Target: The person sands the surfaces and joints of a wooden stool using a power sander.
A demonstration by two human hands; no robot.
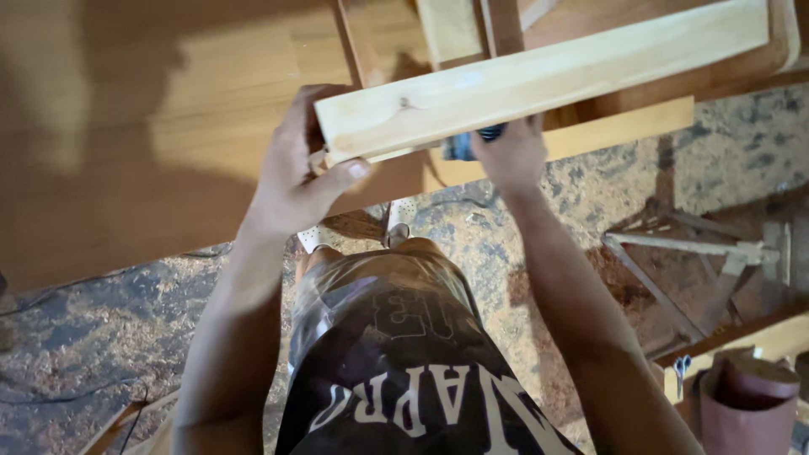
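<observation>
My left hand [299, 173] grips the near end of a pale wooden plank [539, 76] that runs from the centre up to the right. Its thumb lies across the plank's end corner. Under the plank, my right hand [510, 156] is closed around a dark blue-handled tool [472, 143], most of which is hidden by the plank. The plank lies over a wooden frame [624, 126] on a large wooden workbench top [202, 118].
Sawdust covers the floor [101, 354] below. A pile of wooden offcuts [699, 253] lies at the right. A brown roll [750, 400] stands at the bottom right beside a pale board edge. A dark cable runs over the floor at left.
</observation>
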